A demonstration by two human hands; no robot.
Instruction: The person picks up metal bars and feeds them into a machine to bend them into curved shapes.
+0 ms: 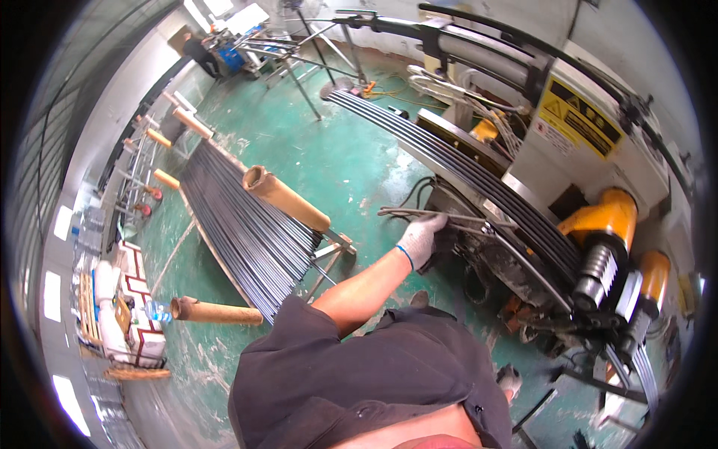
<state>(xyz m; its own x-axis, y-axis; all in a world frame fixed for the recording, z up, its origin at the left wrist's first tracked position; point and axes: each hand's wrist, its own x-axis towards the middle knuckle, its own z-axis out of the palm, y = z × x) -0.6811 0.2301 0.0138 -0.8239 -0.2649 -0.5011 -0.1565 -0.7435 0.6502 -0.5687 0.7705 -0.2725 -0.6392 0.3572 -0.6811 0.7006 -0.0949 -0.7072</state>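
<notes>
My left hand (pixel 422 240), in a white knitted glove with a blue cuff, is closed round a long, thin, looped metal handle (pixel 395 211) beside the machine. Just beyond it, several dark metal bars (pixel 449 157) lie side by side along the machine bed and run to an orange cylinder unit (pixel 606 219) with a ribbed metal shaft. My right hand (pixel 509 379), also gloved, hangs low at my right side, partly hidden by my shirt; its fingers are not clear. Many more dark bars (pixel 241 230) lie on a rack to the left.
Brown cardboard tubes (pixel 289 199) stand up at the rack's corners, one (pixel 216 311) close to my left. White boxes (pixel 137 297) and a clear bottle (pixel 157 310) are at the far left. Hoses (pixel 471 92) hang by the machine. A person (pixel 199 53) stands at the back beside blue equipment.
</notes>
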